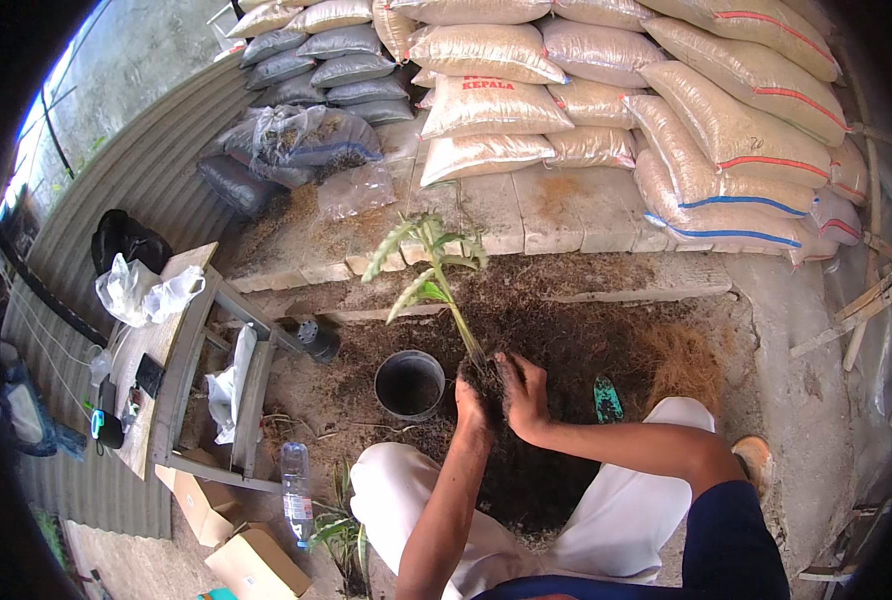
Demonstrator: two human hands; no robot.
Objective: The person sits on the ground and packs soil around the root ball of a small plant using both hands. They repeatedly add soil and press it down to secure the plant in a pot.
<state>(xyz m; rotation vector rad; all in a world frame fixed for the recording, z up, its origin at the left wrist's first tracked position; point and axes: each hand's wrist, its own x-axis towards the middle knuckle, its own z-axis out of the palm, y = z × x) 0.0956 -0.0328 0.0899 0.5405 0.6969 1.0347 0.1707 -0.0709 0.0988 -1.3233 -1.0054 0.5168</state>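
Note:
Between my two hands is the dark root ball (pixel 483 375) of a leafy green plant (pixel 438 274). Its stem leans up and to the left, away from me. My left hand (pixel 470 405) cups the roots from the near left side. On the right side, my right hand (pixel 524 394) presses against the soil and roots. Just left of my hands stands a round black plastic pot (pixel 410 385) with dark soil visible inside. Loose dark soil (pixel 543 480) covers the ground beneath my hands and between my knees.
A green hand trowel (pixel 607 399) and brown coir fibre (pixel 686 367) lie to the right. At left are another black pot (pixel 318 341), a wooden table (pixel 179 300), a plastic bottle (pixel 296 487), cardboard boxes (pixel 258 562) and a second plant (pixel 341 525). Stacked filled sacks (pixel 491 105) stand beyond.

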